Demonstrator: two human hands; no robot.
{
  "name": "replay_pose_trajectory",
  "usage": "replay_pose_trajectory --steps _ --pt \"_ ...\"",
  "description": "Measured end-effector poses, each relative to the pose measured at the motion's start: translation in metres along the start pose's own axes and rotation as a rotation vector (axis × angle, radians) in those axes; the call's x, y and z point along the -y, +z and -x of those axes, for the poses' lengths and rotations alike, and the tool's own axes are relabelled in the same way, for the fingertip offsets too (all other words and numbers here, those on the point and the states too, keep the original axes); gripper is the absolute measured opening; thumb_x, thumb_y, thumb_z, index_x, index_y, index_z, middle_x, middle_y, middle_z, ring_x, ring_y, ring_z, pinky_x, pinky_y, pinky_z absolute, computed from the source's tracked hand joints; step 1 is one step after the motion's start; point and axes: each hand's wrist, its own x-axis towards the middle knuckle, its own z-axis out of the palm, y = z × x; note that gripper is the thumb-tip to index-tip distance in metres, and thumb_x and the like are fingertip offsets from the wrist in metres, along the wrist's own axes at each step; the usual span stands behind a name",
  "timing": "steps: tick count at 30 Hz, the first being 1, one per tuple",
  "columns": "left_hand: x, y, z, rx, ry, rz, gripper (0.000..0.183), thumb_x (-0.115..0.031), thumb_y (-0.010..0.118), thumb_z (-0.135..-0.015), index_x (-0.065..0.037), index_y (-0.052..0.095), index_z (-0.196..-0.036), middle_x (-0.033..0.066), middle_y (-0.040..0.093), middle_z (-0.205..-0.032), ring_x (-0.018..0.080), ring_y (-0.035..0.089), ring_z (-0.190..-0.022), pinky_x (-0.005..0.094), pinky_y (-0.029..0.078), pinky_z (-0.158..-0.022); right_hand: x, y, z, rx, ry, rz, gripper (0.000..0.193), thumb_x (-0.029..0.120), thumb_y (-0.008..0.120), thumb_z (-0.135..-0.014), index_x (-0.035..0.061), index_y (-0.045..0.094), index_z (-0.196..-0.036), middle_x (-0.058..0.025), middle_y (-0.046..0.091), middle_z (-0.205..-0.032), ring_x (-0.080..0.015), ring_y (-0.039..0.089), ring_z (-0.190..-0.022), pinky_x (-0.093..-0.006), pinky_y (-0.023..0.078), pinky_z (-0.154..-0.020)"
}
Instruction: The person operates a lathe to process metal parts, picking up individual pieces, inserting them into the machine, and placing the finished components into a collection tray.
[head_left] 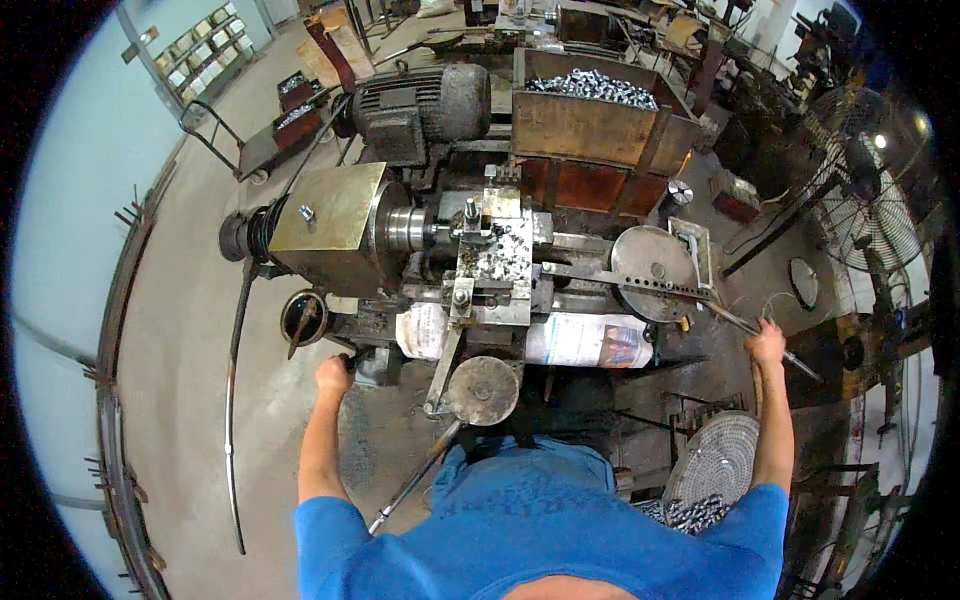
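A small lathe with a chuck (405, 229) and a chip-covered tool slide (500, 255) stands in front of me. My right hand (767, 343) is closed around a long metal lever (735, 318), whose perforated flat bar runs back to the slide. On the left, my left hand (333, 374) is closed on a dark handle (348, 360) at the machine's front, mostly hidden by the fingers. Near that hand sits a round pot with a brush-like stick (303, 318). A second lever with a round disc (484, 391) slants toward me between my arms.
Behind the lathe are a large motor (425, 105) and a rusty bin of small metal parts (600, 125). To the right stand a caged fan (870, 230) and a perforated round tray (720, 455) beside more metal parts (690, 513). A trolley (265, 145) stands far left.
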Motion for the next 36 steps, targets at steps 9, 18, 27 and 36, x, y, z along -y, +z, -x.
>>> replay_pose_trajectory --steps 9,18,27,36 --pt "0.095 0.066 0.079 0.278 -0.406 0.487 0.034 -0.021 0.06 -0.069 -0.004 0.062 -0.099 0.0127 0.064 -0.069 0.0233 0.063 -0.056 0.0319 0.051 -0.059 -0.008 0.04 0.083 -0.043 0.056 0.034 0.04 0.019 0.061 -0.06 0.0038 0.058 -0.097 -0.0165 0.059 -0.079 -0.0335 0.056 -0.076 -0.0417 0.046 -0.064" --pt "0.057 0.061 0.09 0.271 -0.379 0.704 0.033 -0.011 0.058 -0.071 0.005 0.059 -0.099 0.0146 0.062 -0.065 0.0192 0.06 -0.047 0.0301 0.051 -0.049 0.091 -0.032 0.207 0.179 0.332 -0.193 0.039 0.027 0.059 -0.056 0.0066 0.058 -0.089 -0.0211 0.06 -0.071 -0.0402 0.058 -0.068 -0.0483 0.045 -0.061" --pt "0.031 0.042 0.05 0.16 -0.245 0.692 0.032 -0.011 0.062 -0.07 0.007 0.059 -0.095 0.0173 0.062 -0.066 0.0217 0.06 -0.047 0.033 0.051 -0.051 0.098 -0.038 0.209 0.254 0.373 -0.279 0.035 0.027 0.058 -0.058 0.0065 0.058 -0.086 -0.0239 0.059 -0.073 -0.0444 0.055 -0.069 -0.0509 0.043 -0.064" --pt "0.007 0.008 0.002 -0.021 0.017 0.207 0.039 -0.027 0.063 -0.073 -0.007 0.058 -0.106 0.0161 0.063 -0.092 0.0314 0.06 -0.088 0.0404 0.048 -0.075 -0.005 0.035 0.112 0.117 0.183 0.086 0.049 0.026 0.065 -0.063 0.0116 0.055 -0.109 -0.0148 0.057 -0.103 -0.0319 0.056 -0.094 -0.0464 0.045 -0.077"
